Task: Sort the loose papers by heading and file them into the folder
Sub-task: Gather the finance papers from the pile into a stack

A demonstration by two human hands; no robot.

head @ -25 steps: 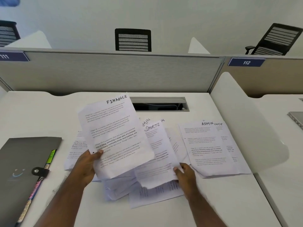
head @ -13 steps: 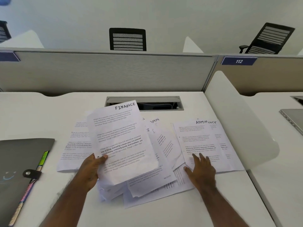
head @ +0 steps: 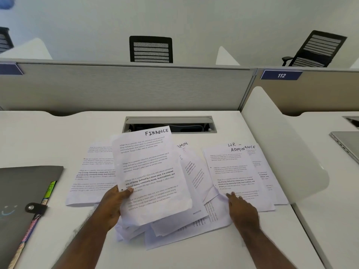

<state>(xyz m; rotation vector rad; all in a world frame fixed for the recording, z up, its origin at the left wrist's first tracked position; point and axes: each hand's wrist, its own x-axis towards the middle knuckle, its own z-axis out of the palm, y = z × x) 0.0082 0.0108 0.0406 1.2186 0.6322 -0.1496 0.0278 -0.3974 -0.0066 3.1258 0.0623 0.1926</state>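
Two bare hands over white desk (head: pixel 58 136). Left hand (head: pixel 114 204) gripping white printed sheet headed FINANCE (head: pixel 149 171) – thumb curled over its left edge, sheet lifted and tilted above loose heap of white printed papers (head: pixel 186 228) at desk centre. Right hand (head: pixel 242 208) flat, fingers straight and extended, fingertips (head: pixel 231 195) touching lower edge of white sheet headed ADMIN (head: pixel 229 171); holding nothing. ADMIN sheet atop right-hand pile, at least two more sheets under it – one showing "ANCE", one "HR". One more white sheet (head: pixel 91 177) flat on desk left of heap, partly hidden behind FINANCE page. Exact paper count in heap – cannot tell, overlapped. One dark grey snap-closure folder (head: pixel 21 193) at left edge of desk, shut, coloured tabs poking from its right side, well apart from papers. One cable slot (head: pixel 169 124) behind papers. One grey partition (head: pixel 116 86), one blue 112 sign (head: pixel 281 75), three black mesh chairs beyond, one grey laptop (head: pixel 347 142) on neighbouring desk.
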